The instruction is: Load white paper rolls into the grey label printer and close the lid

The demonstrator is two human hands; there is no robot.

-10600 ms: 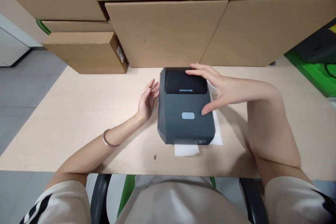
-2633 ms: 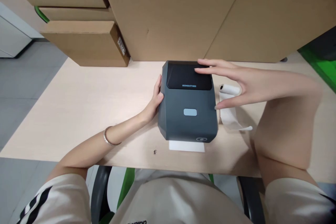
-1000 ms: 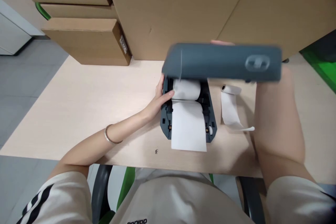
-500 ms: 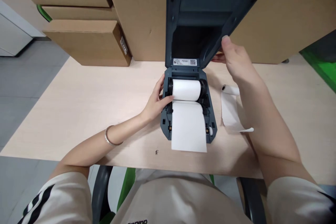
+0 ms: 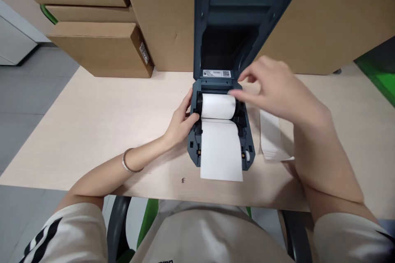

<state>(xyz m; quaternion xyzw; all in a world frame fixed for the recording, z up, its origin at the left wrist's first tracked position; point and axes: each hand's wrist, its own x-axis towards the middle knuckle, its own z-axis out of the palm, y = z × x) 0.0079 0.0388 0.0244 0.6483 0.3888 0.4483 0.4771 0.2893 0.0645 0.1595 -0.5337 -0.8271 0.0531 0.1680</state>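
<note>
A dark blue-grey label printer (image 5: 193,148) stands on the table with its lid (image 5: 228,12) raised. Inside sits a white paper roll (image 5: 218,106), and its paper strip (image 5: 221,150) runs forward past the printer's front edge. My left hand (image 5: 182,121) grips the printer's left side, thumb over the rim and fingers along the outer wall. Over the printer's right rear corner is my right hand (image 5: 267,86), thumb and forefinger apart, the thumb tip at the roll's upper right end. Whether that thumb touches the roll, I cannot tell.
Right of the printer lies a loose piece of white paper (image 5: 274,135), partly hidden by my right arm. A flat cardboard box (image 5: 95,53) stands at the back left. Larger cartons (image 5: 160,24) line the table's rear edge, behind the raised lid.
My right hand has let go of the lid's right edge and moved left and down to the roll. The lid leans slightly further back. My left hand still holds the printer's side.
</note>
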